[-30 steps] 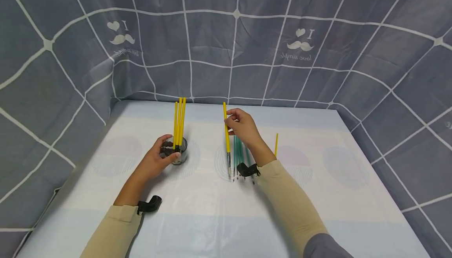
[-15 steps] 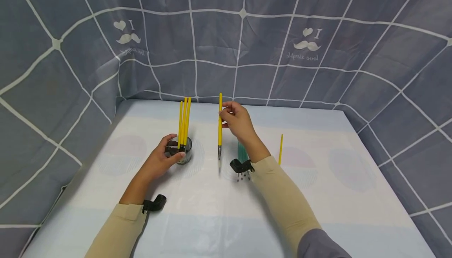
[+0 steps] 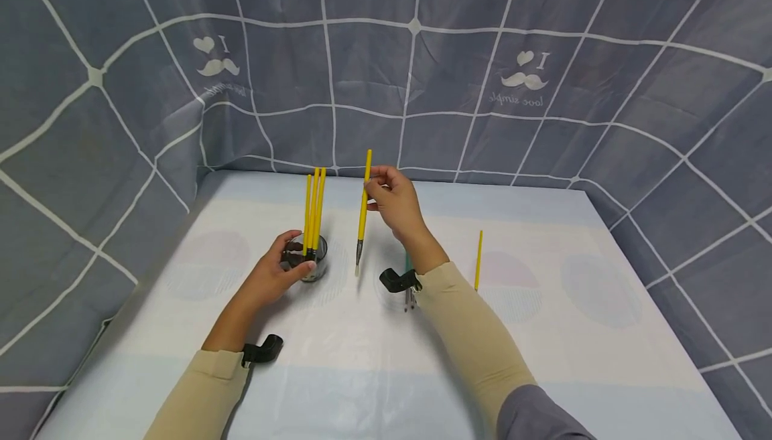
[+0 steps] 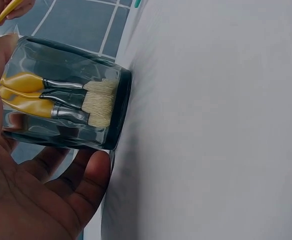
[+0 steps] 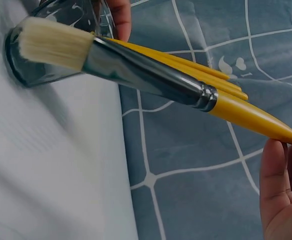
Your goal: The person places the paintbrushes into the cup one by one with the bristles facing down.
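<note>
My left hand [image 3: 274,272] grips a clear glass cup [image 4: 61,135] that stands on the table, thumb on one side and fingers round the other. Three yellow-handled paintbrushes [image 3: 312,215] lean in the cup, their pale bristles [image 4: 100,102] down at its bottom. To the right of the cup, my right hand [image 3: 395,202] pinches another yellow paintbrush [image 3: 363,215] by its handle, above the table. That brush hangs slightly tilted, with its flat pale bristles [image 5: 53,44] pointing down and its metal ferrule [image 5: 151,72] in full view in the right wrist view.
Several green-handled brushes [image 3: 408,266] lie on the table, mostly hidden under my right forearm. One more yellow handle [image 3: 479,259] shows just right of that forearm. A grey cloth with white lines [image 3: 374,71] hangs behind the white table [image 3: 338,386].
My right hand has lifted its yellow paintbrush off the table near the green brushes and carried it left toward the cup. The left hand stays on the cup.
</note>
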Demonstrator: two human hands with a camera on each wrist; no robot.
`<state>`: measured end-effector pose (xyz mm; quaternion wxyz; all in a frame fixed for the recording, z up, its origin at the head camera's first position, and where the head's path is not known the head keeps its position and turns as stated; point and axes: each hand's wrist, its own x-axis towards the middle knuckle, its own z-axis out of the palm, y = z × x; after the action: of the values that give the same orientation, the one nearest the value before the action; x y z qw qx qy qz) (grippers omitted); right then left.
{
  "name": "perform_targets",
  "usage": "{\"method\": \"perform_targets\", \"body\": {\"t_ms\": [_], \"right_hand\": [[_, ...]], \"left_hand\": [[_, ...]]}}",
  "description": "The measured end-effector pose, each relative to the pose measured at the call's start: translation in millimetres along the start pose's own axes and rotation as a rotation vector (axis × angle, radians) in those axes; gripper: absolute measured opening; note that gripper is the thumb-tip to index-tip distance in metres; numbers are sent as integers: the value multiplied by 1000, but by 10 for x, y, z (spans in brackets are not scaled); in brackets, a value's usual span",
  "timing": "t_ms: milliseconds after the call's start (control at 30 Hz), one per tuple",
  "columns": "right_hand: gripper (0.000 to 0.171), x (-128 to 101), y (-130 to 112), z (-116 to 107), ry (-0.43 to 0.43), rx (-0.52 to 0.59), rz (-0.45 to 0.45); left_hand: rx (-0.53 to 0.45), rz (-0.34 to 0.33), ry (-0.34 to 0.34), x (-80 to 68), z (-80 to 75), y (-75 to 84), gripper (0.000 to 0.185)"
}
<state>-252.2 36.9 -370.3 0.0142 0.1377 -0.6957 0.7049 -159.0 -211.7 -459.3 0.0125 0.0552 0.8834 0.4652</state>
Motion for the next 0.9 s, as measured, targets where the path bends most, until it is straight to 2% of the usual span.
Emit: {"method": "perform_targets", "body": {"t_ms": [633,900], "right_hand": [[26,105,-91,277,97,93,-95],[26,148,-22,426,97,93,-124]], "left_hand": [[-6,-19,-1,10,16,32,79],[-17,20,2,-5,8,3,76]]}}
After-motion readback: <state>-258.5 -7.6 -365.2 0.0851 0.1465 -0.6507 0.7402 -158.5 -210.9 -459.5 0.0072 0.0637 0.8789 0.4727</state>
